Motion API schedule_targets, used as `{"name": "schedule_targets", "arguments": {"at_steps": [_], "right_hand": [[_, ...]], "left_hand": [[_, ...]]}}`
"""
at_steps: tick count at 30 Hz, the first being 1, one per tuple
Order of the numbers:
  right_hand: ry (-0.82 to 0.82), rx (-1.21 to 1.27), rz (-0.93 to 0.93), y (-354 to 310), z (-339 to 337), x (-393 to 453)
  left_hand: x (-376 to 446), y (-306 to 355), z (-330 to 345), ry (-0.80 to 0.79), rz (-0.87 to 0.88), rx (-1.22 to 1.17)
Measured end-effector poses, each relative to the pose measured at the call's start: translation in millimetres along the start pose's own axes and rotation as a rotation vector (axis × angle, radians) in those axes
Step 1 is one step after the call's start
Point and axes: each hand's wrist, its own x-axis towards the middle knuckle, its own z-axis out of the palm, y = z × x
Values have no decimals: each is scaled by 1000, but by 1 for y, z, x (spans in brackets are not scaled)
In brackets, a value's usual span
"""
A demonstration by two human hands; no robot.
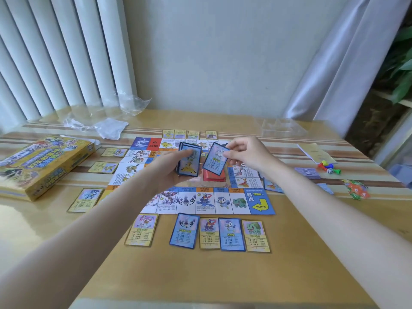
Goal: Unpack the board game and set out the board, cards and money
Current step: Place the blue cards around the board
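Holding the blue-bordered card stack (188, 160) above the board (194, 175), left hand (169, 168) grips it; right hand (243, 156) pinches one card (215, 159). Match it to its board square, then lay it flat just outside that edge.

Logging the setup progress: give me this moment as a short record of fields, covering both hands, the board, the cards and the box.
left hand: holds a small stack of blue-bordered cards over the board
right hand: pinches a single blue-bordered card
game board: unfolded flat on the table
near row of cards: five face up along the board's near edge
red card deck: on the board's centre
game box: lying at the left
pawns and dice: at the right
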Motion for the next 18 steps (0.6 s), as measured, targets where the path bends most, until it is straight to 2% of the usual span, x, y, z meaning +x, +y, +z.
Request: {"name": "schedule_targets", "arguments": {"at_steps": [9, 18], "right_hand": [[-143, 51, -32, -37, 54, 8], [-290, 50, -55, -61, 111, 11]], "left_hand": [[-35, 15, -72, 75, 66, -20], [-61, 22, -128, 236, 64, -91]]}}
